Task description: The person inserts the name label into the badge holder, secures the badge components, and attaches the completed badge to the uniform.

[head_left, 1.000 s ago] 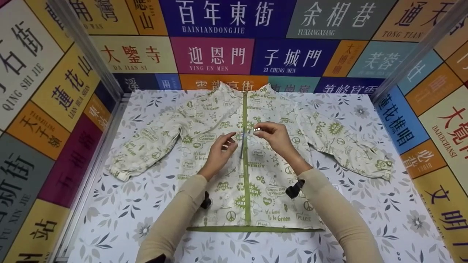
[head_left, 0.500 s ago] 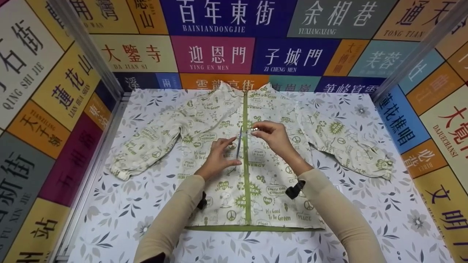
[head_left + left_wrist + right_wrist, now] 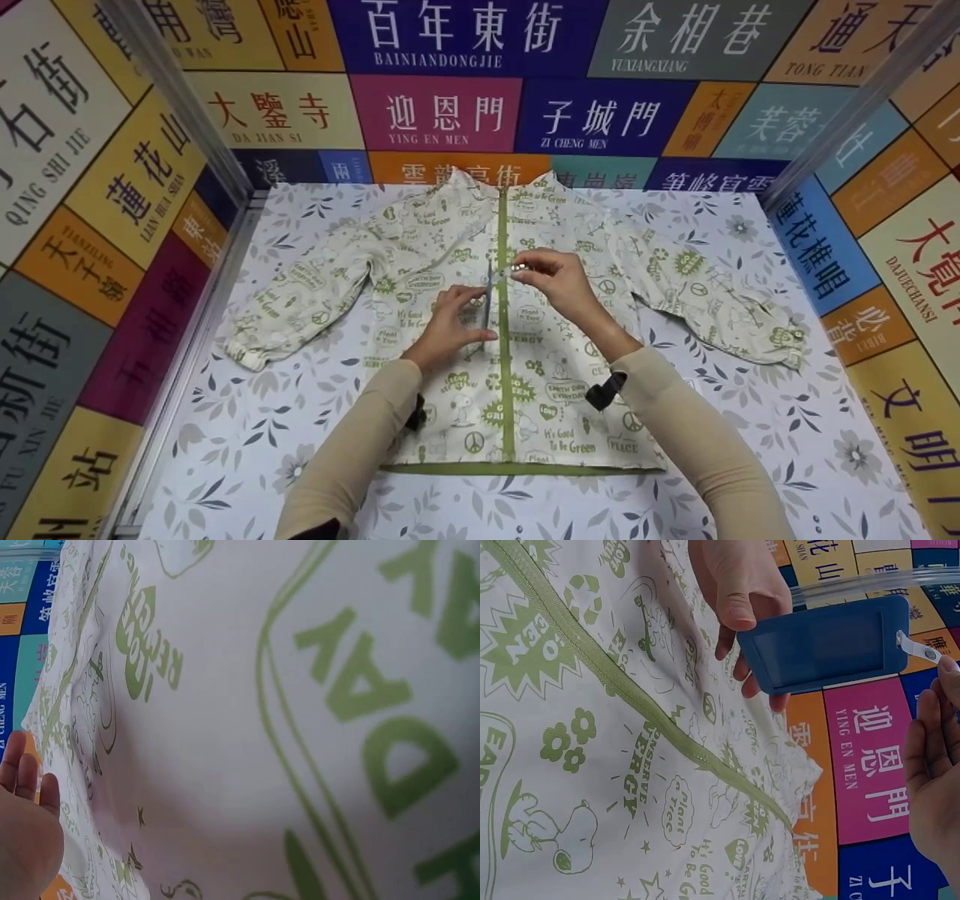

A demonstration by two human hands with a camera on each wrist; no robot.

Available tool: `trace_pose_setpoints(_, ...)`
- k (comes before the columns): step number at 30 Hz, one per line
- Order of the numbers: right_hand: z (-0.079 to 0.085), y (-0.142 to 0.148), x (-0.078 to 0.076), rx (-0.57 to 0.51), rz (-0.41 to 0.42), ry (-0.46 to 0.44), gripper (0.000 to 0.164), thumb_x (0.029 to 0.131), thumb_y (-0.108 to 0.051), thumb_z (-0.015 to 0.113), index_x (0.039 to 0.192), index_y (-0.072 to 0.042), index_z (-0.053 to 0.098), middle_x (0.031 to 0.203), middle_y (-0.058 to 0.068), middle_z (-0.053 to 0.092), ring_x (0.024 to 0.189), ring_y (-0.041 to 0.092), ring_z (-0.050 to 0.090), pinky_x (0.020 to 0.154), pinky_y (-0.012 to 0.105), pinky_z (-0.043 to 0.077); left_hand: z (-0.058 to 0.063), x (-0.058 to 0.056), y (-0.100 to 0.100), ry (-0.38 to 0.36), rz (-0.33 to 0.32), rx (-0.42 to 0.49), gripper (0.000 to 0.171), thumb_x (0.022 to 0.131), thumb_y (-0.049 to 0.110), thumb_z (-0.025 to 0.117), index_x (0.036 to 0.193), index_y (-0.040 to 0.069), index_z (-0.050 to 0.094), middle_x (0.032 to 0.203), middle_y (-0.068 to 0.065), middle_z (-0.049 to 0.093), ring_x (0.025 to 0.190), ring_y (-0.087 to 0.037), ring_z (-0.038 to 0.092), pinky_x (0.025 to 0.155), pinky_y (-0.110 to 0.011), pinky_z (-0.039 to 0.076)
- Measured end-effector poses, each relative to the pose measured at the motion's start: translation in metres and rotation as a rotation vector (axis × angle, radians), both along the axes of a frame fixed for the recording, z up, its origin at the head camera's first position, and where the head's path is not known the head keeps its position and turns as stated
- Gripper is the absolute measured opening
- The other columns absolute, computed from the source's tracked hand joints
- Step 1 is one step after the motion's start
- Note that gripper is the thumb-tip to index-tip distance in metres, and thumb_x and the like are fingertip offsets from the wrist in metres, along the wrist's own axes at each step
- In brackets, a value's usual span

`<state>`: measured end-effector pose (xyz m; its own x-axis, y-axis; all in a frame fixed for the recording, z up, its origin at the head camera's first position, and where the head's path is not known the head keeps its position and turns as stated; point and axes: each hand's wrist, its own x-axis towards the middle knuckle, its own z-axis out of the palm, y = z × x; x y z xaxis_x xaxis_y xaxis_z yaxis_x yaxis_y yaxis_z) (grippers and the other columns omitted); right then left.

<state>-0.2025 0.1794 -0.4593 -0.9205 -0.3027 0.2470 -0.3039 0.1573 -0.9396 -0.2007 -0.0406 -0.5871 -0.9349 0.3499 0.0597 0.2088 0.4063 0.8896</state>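
Observation:
A blue badge holder (image 3: 825,649) with a clear window hangs over the front of a printed jacket (image 3: 450,405), seen edge-on in the head view. My left hand (image 3: 448,324) holds its edge between thumb and fingers. A short white strap with a snap (image 3: 922,651) runs from the holder's slot to my right hand (image 3: 556,277), which pinches its end; a shiny metal bit shows at those fingertips. The jacket lies spread flat, its green zipper (image 3: 505,390) closed. In the left wrist view only a few left-hand fingers (image 3: 28,776) show, and the holder is out of sight.
The table (image 3: 247,450) has a white leaf-patterned cover. Jacket sleeves (image 3: 300,307) reach out to both sides. Walls (image 3: 442,112) covered in colourful Chinese signs enclose the back and both sides, with metal posts (image 3: 187,97) at the corners.
One second ago the left hand was apart from the badge holder, which hung from the right hand. The left hand has since taken hold of it, and the right hand has shifted slightly left.

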Motion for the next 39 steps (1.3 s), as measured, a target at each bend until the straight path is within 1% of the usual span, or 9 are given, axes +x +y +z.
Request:
trace_pose_setpoints(5,-0.002,0.003,0.0,0.019,0.004,0.001,0.021,0.092,-0.008,0.069,0.108,0.004,0.071,0.094,-0.004,0.069,0.073,0.01,0.056,0.082,0.035,0.059,0.0,0.0,-0.002,-0.014,0.005,0.045,0.078,0.075,0.024,0.087,0.145,0.021,0.05,0.139,-0.002,0.046,0.132,-0.026,0.037,0.109,-0.045,0.046)
trace_pose_setpoints(10,-0.005,0.013,-0.002,0.012,-0.034,-0.032,0.021,0.092,-0.006,0.069,0.11,0.005,0.071,0.097,-0.004,0.071,0.078,0.007,0.063,0.081,0.027,0.059,0.0,-0.002,-0.008,0.011,0.037,0.061,0.079,0.073,0.023,0.088,0.143,0.016,0.053,0.136,-0.01,0.049,0.128,-0.032,0.038,0.109,-0.049,0.043)
trace_pose_setpoints(12,-0.012,0.019,-0.006,0.002,-0.053,-0.055,0.021,0.091,-0.005,0.069,0.11,0.004,0.071,0.098,-0.005,0.071,0.081,0.007,0.065,0.082,0.026,0.059,0.001,-0.002,-0.011,0.022,0.054,0.06,0.077,0.073,0.023,0.088,0.142,0.018,0.054,0.135,-0.011,0.05,0.128,-0.031,0.038,0.109,-0.051,0.042)
trace_pose_setpoints(17,-0.034,0.035,-0.018,-0.002,-0.08,-0.091,0.024,0.09,-0.011,0.072,0.11,0.001,0.072,0.097,-0.001,0.072,0.084,0.009,0.068,0.084,0.036,0.06,0.003,-0.004,-0.018,0.013,0.082,0.084,0.075,0.074,0.022,0.087,0.141,0.022,0.055,0.135,-0.008,0.049,0.129,-0.027,0.036,0.11,-0.052,0.038)
trace_pose_setpoints(22,-0.045,0.047,-0.02,0.002,-0.075,-0.095,0.023,0.089,-0.018,0.073,0.11,-0.008,0.075,0.104,0.006,0.073,0.088,0.011,0.07,0.084,0.035,0.06,0.007,-0.003,-0.024,0.014,0.097,0.094,0.076,0.074,0.03,0.086,0.142,0.021,0.054,0.136,-0.007,0.049,0.129,-0.025,0.036,0.112,-0.053,0.036)
trace_pose_setpoints(25,-0.049,0.05,-0.019,0.006,-0.072,-0.104,0.024,0.09,-0.018,0.073,0.111,-0.006,0.074,0.105,0.009,0.073,0.09,0.013,0.07,0.086,0.038,0.059,0.011,-0.002,-0.024,0.0,0.109,0.11,0.076,0.076,0.029,0.086,0.143,0.018,0.053,0.136,-0.007,0.049,0.13,-0.025,0.036,0.112,-0.055,0.035)
trace_pose_setpoints(29,-0.047,0.053,-0.014,0.01,-0.074,-0.121,0.024,0.091,-0.013,0.072,0.112,-0.003,0.073,0.103,0.012,0.072,0.088,0.011,0.069,0.086,0.034,0.059,0.015,-0.002,-0.025,0.0,0.112,0.122,0.077,0.076,0.035,0.085,0.144,0.019,0.052,0.134,-0.003,0.049,0.13,-0.026,0.038,0.112,-0.055,0.034)
trace_pose_setpoints(32,-0.041,0.052,-0.008,0.013,-0.071,-0.126,0.023,0.091,-0.011,0.071,0.112,-0.002,0.072,0.101,0.007,0.073,0.087,0.008,0.067,0.084,0.03,0.059,0.017,-0.002,-0.027,0.01,0.107,0.117,0.076,0.075,0.04,0.084,0.143,0.026,0.052,0.135,-0.001,0.049,0.131,-0.025,0.038,0.113,-0.055,0.034)
trace_pose_setpoints(39,-0.038,0.053,-0.004,0.018,-0.065,-0.132,0.026,0.091,-0.01,0.07,0.114,0.002,0.071,0.098,-0.001,0.073,0.087,0.012,0.068,0.081,0.027,0.059,0.02,-0.003,-0.027,0.005,0.121,0.131,0.07,0.076,0.029,0.086,0.138,0.033,0.055,0.135,0.0,0.049,0.133,-0.021,0.037,0.115,-0.056,0.032)
